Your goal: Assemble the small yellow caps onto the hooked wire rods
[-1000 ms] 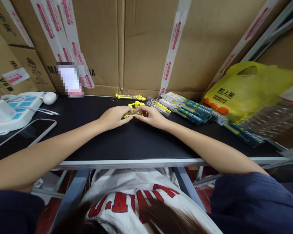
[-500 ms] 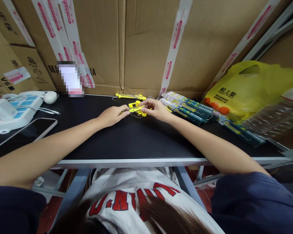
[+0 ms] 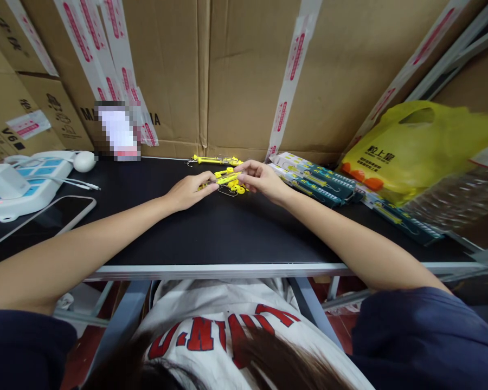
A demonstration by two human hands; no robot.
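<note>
Between my two hands is a yellow spring scale (image 3: 228, 178), a slim tube lying crosswise just above the black table. My left hand (image 3: 189, 190) is closed on its left end, thumb against fingers. Its right end sits in the pinch of my right hand (image 3: 262, 181). Beneath and behind it are more yellow spring scale parts (image 3: 236, 187), with a thin wire hook showing below; my fingers partly cover them. Farther back, along the cardboard, lies another yellow spring scale (image 3: 211, 160) with its metal hook pointing left.
Flat printed boxes (image 3: 315, 179) lie to the right, beside a yellow plastic bag (image 3: 423, 146) and clear plastic packaging (image 3: 459, 200). On the left are a white power strip (image 3: 44, 168) with cables and a phone (image 3: 36, 222). Cardboard boxes (image 3: 244, 70) wall off the back.
My right hand has shifted slightly up, and its fingers have changed position on the spring scale. My left hand has barely moved.
</note>
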